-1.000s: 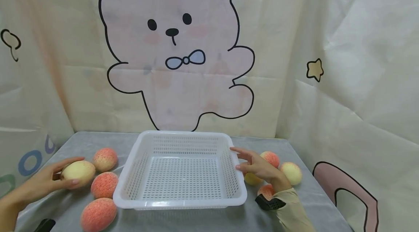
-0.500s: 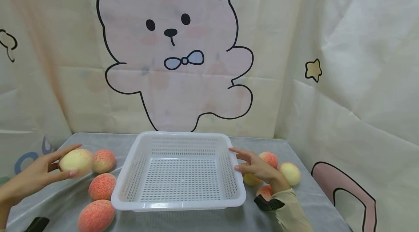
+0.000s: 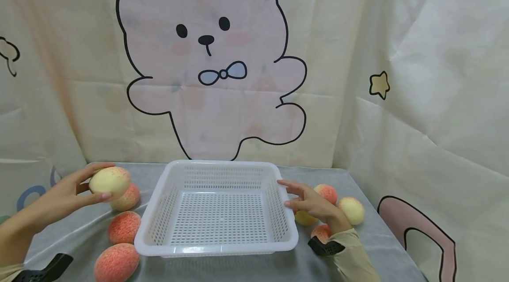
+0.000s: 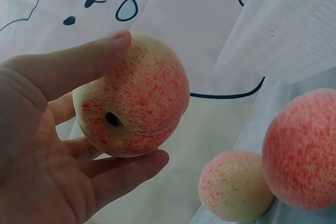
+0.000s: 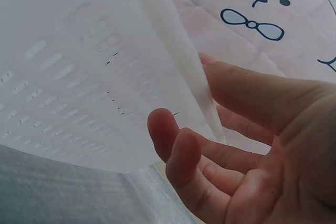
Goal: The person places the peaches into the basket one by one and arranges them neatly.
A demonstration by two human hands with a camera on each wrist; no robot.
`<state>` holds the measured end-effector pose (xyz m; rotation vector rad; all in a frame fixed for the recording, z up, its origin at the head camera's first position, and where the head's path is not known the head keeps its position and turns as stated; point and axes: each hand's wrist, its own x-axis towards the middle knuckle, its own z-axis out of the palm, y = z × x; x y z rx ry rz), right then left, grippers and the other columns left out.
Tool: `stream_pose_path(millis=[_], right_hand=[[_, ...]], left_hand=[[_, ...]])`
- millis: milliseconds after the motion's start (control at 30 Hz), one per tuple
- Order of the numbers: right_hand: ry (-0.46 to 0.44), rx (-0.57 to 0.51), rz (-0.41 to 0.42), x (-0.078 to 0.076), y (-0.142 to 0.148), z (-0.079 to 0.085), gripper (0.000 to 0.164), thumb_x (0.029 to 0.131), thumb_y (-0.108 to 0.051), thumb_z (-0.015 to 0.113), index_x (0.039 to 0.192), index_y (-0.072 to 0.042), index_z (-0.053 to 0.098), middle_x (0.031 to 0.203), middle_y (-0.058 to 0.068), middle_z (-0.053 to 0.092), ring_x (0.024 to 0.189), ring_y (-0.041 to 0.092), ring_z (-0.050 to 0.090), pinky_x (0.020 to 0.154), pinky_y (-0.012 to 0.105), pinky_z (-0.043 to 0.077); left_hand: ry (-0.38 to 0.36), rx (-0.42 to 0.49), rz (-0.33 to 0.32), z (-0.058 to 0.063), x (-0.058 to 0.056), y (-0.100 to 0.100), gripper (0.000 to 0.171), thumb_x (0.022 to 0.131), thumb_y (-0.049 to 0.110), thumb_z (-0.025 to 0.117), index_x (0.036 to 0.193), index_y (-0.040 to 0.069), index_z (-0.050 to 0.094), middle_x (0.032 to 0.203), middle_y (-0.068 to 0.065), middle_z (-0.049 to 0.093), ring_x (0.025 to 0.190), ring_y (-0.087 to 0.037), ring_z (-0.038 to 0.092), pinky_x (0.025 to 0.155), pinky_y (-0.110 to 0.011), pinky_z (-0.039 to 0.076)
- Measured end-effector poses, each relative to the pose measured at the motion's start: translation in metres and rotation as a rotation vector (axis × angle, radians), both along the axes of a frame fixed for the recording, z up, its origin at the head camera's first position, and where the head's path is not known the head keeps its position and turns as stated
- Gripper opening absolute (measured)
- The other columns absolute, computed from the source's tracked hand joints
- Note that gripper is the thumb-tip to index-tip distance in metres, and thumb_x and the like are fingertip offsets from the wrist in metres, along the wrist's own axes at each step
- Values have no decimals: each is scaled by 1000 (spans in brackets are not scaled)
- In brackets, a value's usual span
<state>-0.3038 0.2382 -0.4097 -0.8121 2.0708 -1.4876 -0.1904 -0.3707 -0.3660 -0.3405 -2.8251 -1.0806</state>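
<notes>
My left hand holds a pale yellow peach with red speckles between thumb and fingers. It is raised above the table's left side. In the left wrist view, the peach shows its dark stem hollow. An empty white plastic basket with slotted walls stands mid-table. My right hand grips the basket's right rim. From the right wrist, the thumb lies at the rim and curled fingers are under it, against the basket wall.
Left of the basket sit a red-yellow peach, a red peach and another red peach. Several more, including a yellow peach and a pinkish peach, lie around my right hand. A cartoon-printed cloth hangs behind the grey table.
My left hand has lifted the yellow peach off the table and moved it up and slightly right, so it now partly covers the red-yellow peach. The right hand stays at the basket rim.
</notes>
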Motion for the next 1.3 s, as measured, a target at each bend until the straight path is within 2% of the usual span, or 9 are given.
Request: stream_pose_path(millis=[67,133,267,400,633,933,1033,1200,1300], right_hand=[[-3,0,0,0,0,0,70,99,-9,63,160,-6,27,156,30,38,103,15,68,81,30,59],[-7,-3,2,0,0,0,70,100,-9,62,160,-7,27,156,30,38,104,15,68,82,31,59],[-9,-12,9,0,0,0,70,100,-8,62,160,-6,26,156,31,37,105,16,68,83,31,59],[-8,-12,5,0,1,2,71,100,-9,63,160,-5,26,157,31,37,106,16,67,83,31,60],[-10,-10,3,0,2,2,70,100,-8,62,160,-6,26,157,30,37,106,15,68,84,32,59],[-20,-40,24,0,3,-2,70,100,-7,61,160,-4,25,156,32,37,107,16,69,85,34,60],[-24,-43,25,-1,3,-2,70,100,-6,61,160,-4,26,155,32,37,108,17,68,85,34,60],[-32,-45,21,-1,2,-2,69,100,-7,61,160,-5,26,155,32,38,109,18,68,86,35,60],[-37,-39,17,0,2,-1,70,100,-7,61,160,-5,26,156,31,37,108,18,68,86,36,60]], left_hand=[[1,2,-7,3,-1,5,65,96,26,70,153,22,38,128,29,46,105,15,52,72,-22,50],[4,4,-23,5,-4,10,65,96,25,70,153,20,38,130,26,45,108,6,56,72,-23,51],[29,7,-48,9,-9,19,66,95,22,71,152,16,40,129,23,46,108,3,58,73,-24,52],[62,-2,-66,16,-14,28,63,93,23,73,149,17,43,125,21,53,104,11,53,72,-24,51],[99,-16,-90,23,-20,43,58,91,25,76,142,18,50,119,12,64,102,9,56,74,-23,54],[81,-6,-130,27,-26,53,58,91,22,75,141,11,48,126,-7,62,103,10,55,80,-21,54],[55,-2,-136,30,-27,57,57,91,24,75,140,13,49,126,-8,62,104,2,59,79,-23,54],[17,-7,-123,35,-31,64,58,90,29,76,139,14,48,131,-15,61,116,-30,63,78,-34,51],[2,-4,-131,38,-33,68,61,90,31,76,140,12,47,134,-19,59,118,-39,62,79,-38,51]])
